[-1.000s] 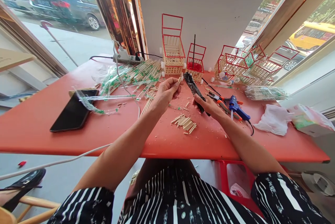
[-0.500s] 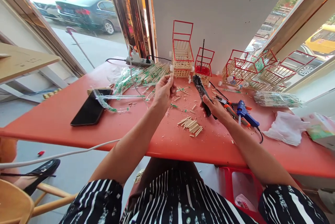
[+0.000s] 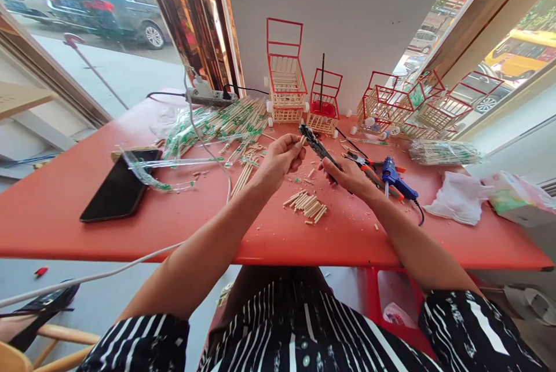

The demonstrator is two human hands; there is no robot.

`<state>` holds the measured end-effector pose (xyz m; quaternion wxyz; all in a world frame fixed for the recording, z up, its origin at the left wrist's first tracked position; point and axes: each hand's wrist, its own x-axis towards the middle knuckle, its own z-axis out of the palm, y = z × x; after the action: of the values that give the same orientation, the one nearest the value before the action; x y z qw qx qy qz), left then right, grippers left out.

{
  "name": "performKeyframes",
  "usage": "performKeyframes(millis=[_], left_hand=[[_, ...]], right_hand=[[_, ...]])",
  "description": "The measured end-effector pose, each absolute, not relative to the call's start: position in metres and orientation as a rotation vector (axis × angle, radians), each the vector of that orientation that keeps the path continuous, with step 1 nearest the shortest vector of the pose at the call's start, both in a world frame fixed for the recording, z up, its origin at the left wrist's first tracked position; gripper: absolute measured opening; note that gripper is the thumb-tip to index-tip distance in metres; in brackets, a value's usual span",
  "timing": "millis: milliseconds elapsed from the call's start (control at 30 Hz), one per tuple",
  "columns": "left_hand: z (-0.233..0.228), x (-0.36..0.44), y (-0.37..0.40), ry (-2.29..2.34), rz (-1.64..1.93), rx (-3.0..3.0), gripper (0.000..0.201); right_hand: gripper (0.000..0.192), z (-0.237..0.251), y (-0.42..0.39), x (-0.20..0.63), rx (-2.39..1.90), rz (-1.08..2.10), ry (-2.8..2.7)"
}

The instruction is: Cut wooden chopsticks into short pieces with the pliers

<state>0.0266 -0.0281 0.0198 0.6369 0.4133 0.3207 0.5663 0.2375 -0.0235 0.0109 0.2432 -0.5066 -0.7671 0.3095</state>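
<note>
Pinched between the fingertips of my left hand (image 3: 280, 159) is a thin wooden stick (image 3: 303, 140), mostly hidden by the fingers. My right hand (image 3: 345, 176) is closed round the handles of black pliers (image 3: 320, 150). Their jaws meet the tip of the stick, though I cannot tell whether they bite on it. Below the hands lies a pile of short cut stick pieces (image 3: 307, 205) on the red table (image 3: 269, 239). Several longer sticks (image 3: 242, 179) rest beside my left wrist.
Small stick-built carts (image 3: 286, 79) with red frames stand along the wall. Wrapped skewers (image 3: 217, 126) and a phone (image 3: 119, 186) lie left. To the right are a blue glue gun (image 3: 397, 178), orange-handled tools (image 3: 373, 175), a white cloth (image 3: 458, 198) and a skewer bundle (image 3: 445, 152).
My two hands have come together, and the pliers' jaws now meet the stick in my left fingers. The view has swung right, and longer sticks beside my left wrist have come into sight.
</note>
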Motion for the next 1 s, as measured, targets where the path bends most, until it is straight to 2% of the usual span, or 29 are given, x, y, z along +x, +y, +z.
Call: performKeyframes(millis=[333,567,800,1000], left_hand=[[0.015,0.028,-0.027,0.763,1.320,0.958,0.015],[0.016,0.028,-0.027,0.815,1.292,0.953,0.018],[0.011,0.032,-0.025,0.849,1.313,0.941,0.023],[0.007,0.035,-0.025,0.860,1.310,0.919,0.018]], right_hand=[[0.079,0.022,-0.029,0.230,-1.416,0.530,-2.254],[0.079,0.018,-0.031,0.229,-1.453,0.473,-2.215],[0.069,0.007,-0.024,0.232,-1.475,0.311,-2.249],[0.071,0.010,-0.025,0.235,-1.494,0.207,-2.228]])
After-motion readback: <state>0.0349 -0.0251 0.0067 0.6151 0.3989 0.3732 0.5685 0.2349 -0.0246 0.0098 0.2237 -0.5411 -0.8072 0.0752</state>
